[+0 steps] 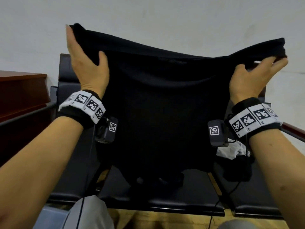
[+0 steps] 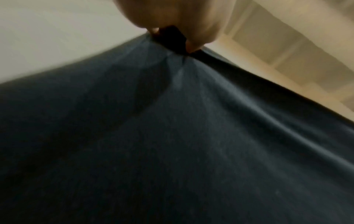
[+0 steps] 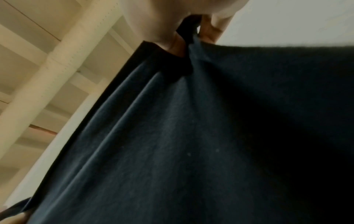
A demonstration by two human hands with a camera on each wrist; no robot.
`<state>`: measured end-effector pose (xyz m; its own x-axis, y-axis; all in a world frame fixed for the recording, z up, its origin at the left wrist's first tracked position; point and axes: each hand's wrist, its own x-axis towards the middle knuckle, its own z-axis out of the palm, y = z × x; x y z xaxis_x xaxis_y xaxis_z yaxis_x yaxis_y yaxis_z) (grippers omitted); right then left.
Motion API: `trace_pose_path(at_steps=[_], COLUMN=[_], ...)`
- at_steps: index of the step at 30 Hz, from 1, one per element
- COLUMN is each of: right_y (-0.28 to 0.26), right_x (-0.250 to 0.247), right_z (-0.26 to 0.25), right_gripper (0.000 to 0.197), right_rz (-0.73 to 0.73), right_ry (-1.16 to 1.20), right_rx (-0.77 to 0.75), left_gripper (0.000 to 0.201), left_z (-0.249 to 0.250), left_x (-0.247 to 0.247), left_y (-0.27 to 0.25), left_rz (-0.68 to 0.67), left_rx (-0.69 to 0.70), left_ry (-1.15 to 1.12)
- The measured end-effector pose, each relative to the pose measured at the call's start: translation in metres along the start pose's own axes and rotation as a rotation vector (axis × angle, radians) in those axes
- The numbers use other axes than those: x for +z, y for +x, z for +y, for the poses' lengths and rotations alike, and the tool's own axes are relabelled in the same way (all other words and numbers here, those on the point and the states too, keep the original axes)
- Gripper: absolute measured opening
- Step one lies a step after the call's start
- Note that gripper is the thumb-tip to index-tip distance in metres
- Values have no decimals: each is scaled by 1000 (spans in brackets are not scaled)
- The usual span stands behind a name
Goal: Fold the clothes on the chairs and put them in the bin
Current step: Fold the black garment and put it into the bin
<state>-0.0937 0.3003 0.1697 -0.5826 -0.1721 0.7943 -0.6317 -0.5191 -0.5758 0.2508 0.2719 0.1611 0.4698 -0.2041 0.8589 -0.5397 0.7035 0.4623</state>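
A black shirt (image 1: 161,103) hangs spread in the air in front of a black chair (image 1: 69,83). My left hand (image 1: 85,58) pinches its upper left edge, thumb in front and fingers behind. My right hand (image 1: 257,71) grips the upper right edge with curled fingers. The shirt's lower hem reaches the chair seat (image 1: 194,192). In the left wrist view the dark cloth (image 2: 172,144) fills the frame below the pinching left hand (image 2: 184,30). The right wrist view shows the cloth (image 3: 191,136) bunched under the right hand (image 3: 184,34). No bin is in view.
A second black chair seat (image 1: 257,192) on the right carries a white garment (image 1: 231,151) and a dark garment (image 1: 237,172). A brown wooden desk (image 1: 21,93) stands at the left. A white wall (image 1: 165,17) is behind. My knees (image 1: 89,214) show at the bottom.
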Motion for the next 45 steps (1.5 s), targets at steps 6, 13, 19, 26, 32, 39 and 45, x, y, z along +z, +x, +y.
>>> trace_pose_path(at_steps=[6, 13, 19, 26, 32, 39, 45], right_y=[-12, -4, -4, 10, 18, -90, -132], right_x=[6, -14, -18, -1, 75, 146, 192], right_z=[-23, -55, -78, -97, -37, 184, 330], right_gripper=[76, 77, 72, 69, 71, 70, 37], right_rz=[-130, 45, 97, 194, -56, -693, -1151], right_ry=[12, 97, 103, 85, -249, -801, -1043], right_rx=[-7, -214, -289, -349, -234, 24, 567], left_gripper=[82, 74, 68, 67, 81, 85, 80], left_z=[34, 61, 82, 99, 20, -189, -316], left_x=[10, -3, -9, -1, 51, 115, 163], left_y=[-19, -7, -3, 18, 9, -114, -193], left_rz=[-137, -64, -69, -1, -267, -764, -1044], left_rx=[281, 411, 489, 522, 287, -273, -506], left_ry=[36, 104, 167, 150, 222, 549, 797])
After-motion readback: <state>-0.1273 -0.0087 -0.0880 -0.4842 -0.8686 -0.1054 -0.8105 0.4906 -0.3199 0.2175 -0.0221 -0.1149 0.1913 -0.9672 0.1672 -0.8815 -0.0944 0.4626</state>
